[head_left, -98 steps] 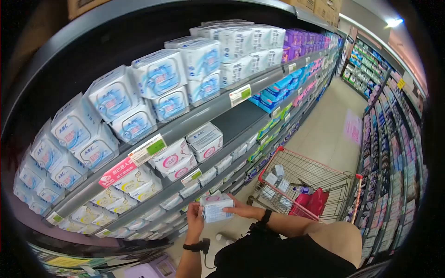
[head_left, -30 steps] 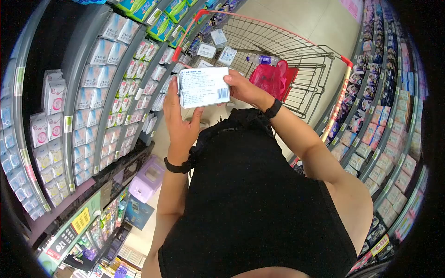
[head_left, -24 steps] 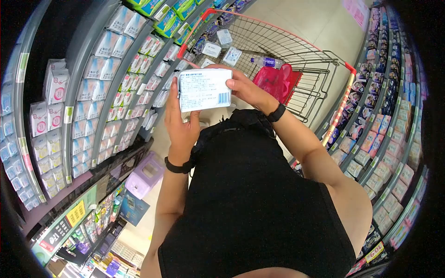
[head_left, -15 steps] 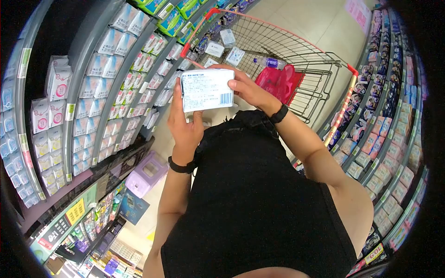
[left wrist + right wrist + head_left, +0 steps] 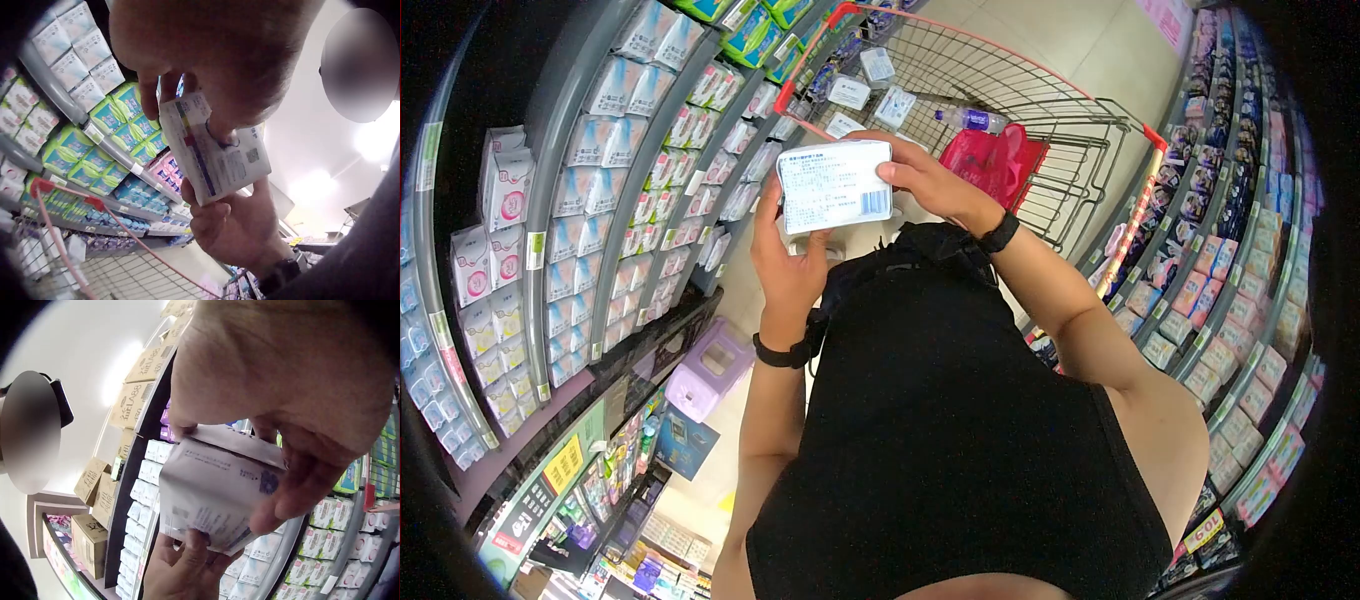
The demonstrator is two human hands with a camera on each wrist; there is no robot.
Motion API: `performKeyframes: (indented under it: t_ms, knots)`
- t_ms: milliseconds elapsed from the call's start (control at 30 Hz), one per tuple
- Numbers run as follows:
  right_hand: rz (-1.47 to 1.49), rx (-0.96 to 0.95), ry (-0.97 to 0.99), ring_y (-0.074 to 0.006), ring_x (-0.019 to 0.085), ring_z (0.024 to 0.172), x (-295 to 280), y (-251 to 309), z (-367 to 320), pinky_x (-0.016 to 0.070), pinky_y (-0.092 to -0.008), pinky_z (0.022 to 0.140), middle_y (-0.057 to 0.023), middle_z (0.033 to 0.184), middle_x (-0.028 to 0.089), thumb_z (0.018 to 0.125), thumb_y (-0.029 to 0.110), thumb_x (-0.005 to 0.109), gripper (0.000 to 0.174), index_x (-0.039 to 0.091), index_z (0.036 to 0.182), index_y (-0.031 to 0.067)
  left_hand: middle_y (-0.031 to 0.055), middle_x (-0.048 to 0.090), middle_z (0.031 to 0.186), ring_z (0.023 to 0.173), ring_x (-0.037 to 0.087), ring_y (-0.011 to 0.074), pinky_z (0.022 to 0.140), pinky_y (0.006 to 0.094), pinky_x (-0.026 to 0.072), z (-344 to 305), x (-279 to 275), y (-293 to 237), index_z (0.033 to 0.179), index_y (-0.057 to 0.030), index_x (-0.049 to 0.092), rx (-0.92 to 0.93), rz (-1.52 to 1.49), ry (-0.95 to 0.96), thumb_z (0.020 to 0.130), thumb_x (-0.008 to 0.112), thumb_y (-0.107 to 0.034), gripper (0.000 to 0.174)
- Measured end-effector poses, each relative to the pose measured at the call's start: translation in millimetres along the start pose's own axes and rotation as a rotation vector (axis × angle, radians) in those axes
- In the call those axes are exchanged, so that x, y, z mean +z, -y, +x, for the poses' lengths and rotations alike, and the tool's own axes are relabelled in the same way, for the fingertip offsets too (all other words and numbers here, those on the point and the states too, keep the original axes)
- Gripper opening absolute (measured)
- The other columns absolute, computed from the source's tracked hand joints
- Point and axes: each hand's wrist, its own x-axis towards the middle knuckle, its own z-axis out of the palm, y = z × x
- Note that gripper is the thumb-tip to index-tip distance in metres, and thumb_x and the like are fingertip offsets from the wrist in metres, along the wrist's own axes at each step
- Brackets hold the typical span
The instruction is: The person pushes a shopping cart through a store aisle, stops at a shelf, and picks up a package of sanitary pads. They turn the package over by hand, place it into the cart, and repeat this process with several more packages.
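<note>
Shelving (image 5: 537, 290) stacked with white, pink, blue and green packets fills the left side, and more shelving (image 5: 1185, 365) with small packs curves along the right. The person's black top (image 5: 960, 420) takes up the near middle. At the far side, between the shelves, stands a wire shopping cart (image 5: 1155, 137) with a red rim. Cardboard cartons (image 5: 134, 403) sit on top of a shelf unit in the right wrist view. A light purple plastic box (image 5: 710, 370) is on the left, beyond the left forearm.

In the cart, a glossy red bag (image 5: 990, 165) lies near the handle end, a bottle with a purple label (image 5: 972, 120) just beside it, and several white packs (image 5: 850, 92) farther left.

The left hand (image 5: 790, 275) and the right hand (image 5: 930, 185) hold a white printed packet (image 5: 835, 187) between them, in front of the body and near the cart's left end. Its text face points up, the barcode at the near right corner. The left hand grips the left end, thumb apart from the fingers and pressed to the near side. The right hand pinches the right end, thumb on the text face, fingers bent behind. Each wrist wears a black band (image 5: 780, 350).
</note>
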Motion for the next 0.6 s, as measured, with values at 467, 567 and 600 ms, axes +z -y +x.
performKeyframes:
  t_ms: [467,567,600]
  knots:
    - [-0.371,-0.199,0.135,-0.0267,0.038,0.139,8.2,16.7,6.8,0.0313,-0.0414,0.113,-0.0179,0.147,0.042,0.101,0.048,0.045,0.063,0.047,0.143,0.0006,0.0192,0.044,0.146,0.135,0.045,0.0303,0.109,0.0418,0.0415,7.3,-19.6,-10.5,0.147,-0.001,0.032,0.02,-0.054,0.198,0.063,0.094,-0.015,0.105]
    - [-0.297,-0.304,0.102,-0.0289,0.031,0.145,18.3,26.8,8.4,0.0261,-0.0428,0.117,-0.017,0.153,0.035,0.102,0.049,0.042,0.064,0.046,0.144,0.0013,0.0204,0.038,0.151,0.133,0.048,0.0303,0.109,0.0418,0.0419,2.2,-9.8,-7.7,0.148,-0.0005,0.031,-0.061,-0.297,0.127,0.062,0.094,-0.016,0.108]
    - [-0.281,-0.315,0.112,-0.0291,0.03,0.145,19.4,28.4,9.3,0.0255,-0.0429,0.117,-0.0161,0.154,0.034,0.1,0.052,0.043,0.067,0.045,0.144,0.0014,0.0205,0.035,0.153,0.133,0.048,0.0294,0.109,0.0412,0.042,2.8,-10.0,-9.9,0.149,-0.0002,0.027,-0.039,-0.265,0.117,0.063,0.093,-0.014,0.11]
